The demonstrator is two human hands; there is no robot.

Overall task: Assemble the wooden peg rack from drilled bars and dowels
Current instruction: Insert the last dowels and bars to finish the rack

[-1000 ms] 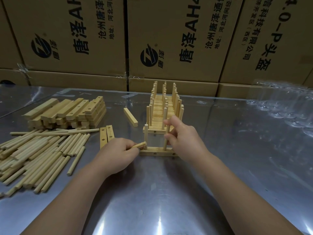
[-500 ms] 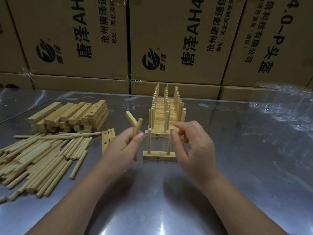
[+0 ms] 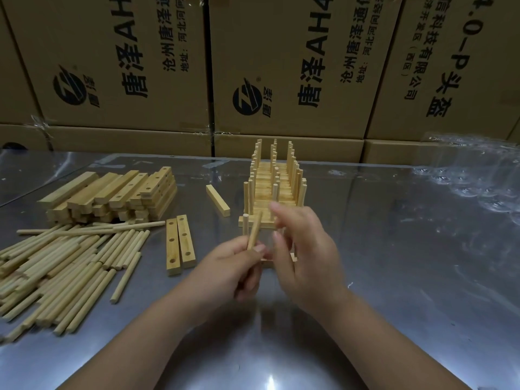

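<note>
My left hand (image 3: 233, 266) pinches a short dowel (image 3: 254, 230) that points up and away, just in front of a drilled bar (image 3: 267, 262) lying on the table. An upright dowel (image 3: 245, 225) stands in that bar at its left end; the bar is mostly hidden behind both hands. My right hand (image 3: 304, 249) hovers over the bar's right part with fingers loosely spread, and whether it touches a peg there I cannot tell. Behind stands a row of finished peg racks (image 3: 274, 181).
Loose dowels (image 3: 59, 266) lie in a heap at the left, with a stack of drilled bars (image 3: 112, 197) behind them. Two bars (image 3: 180, 244) lie side by side near my left hand, and a single bar (image 3: 218, 199) further back. Cardboard boxes (image 3: 281, 66) wall the far edge. Crumpled clear plastic (image 3: 478, 175) lies at the right.
My left hand has carried the dowel from beside the bar's left end up and then right, over the bar. My right hand let go of the right peg and now hovers.
</note>
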